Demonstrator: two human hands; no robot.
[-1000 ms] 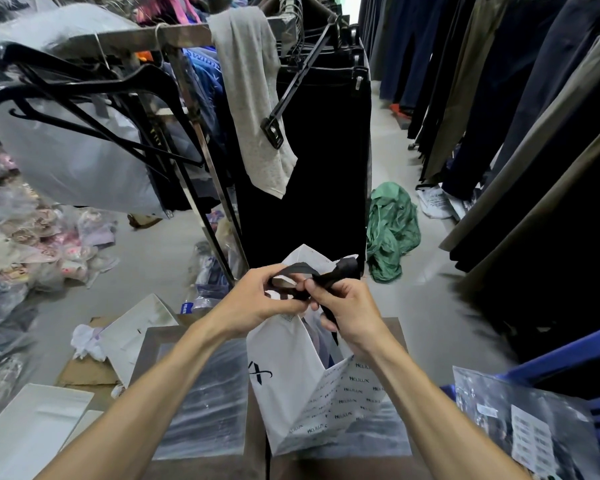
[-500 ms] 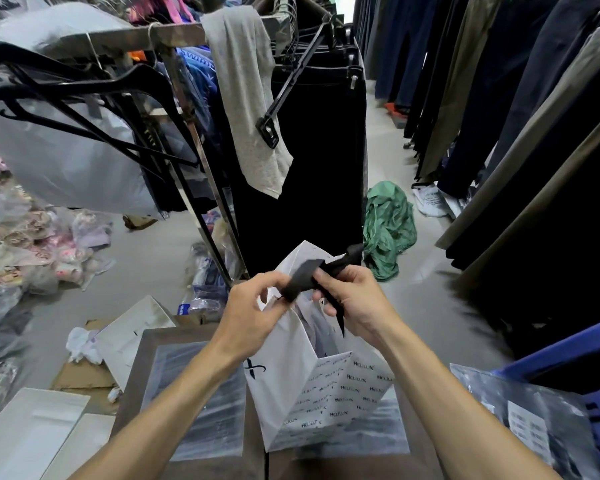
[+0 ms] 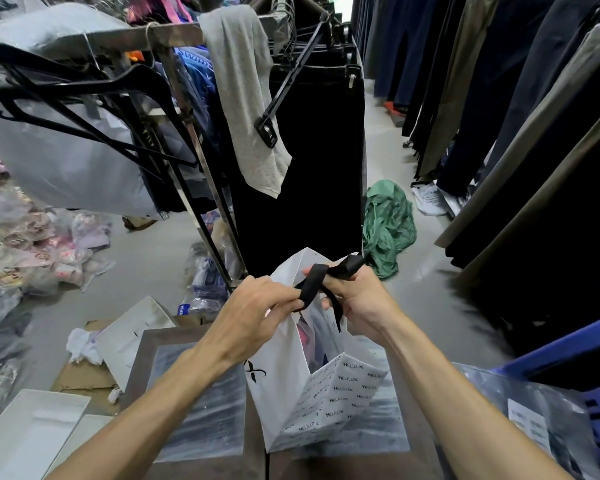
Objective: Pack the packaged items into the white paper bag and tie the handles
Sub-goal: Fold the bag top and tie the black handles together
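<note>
A white paper bag with small printed lettering on its side stands upright on the brown table in front of me. Packaged items show through its open top. Black ribbon handles stretch between both hands above the bag's mouth. My left hand pinches one end of the ribbon at the lower left. My right hand holds the other part, with a loop wrapped over its fingers and a loose tail hanging down.
Clear plastic packages lie flat on the table under and beside the bag. A clothes rack with black hangers stands ahead. Dark trousers hang at right. A green garment lies on the floor. Flat white bags sit at lower left, a blue crate at right.
The hands have spread slightly apart, drawing the black ribbon out between them. The loop now sits over my right fingers, and the bag has stayed in place.
</note>
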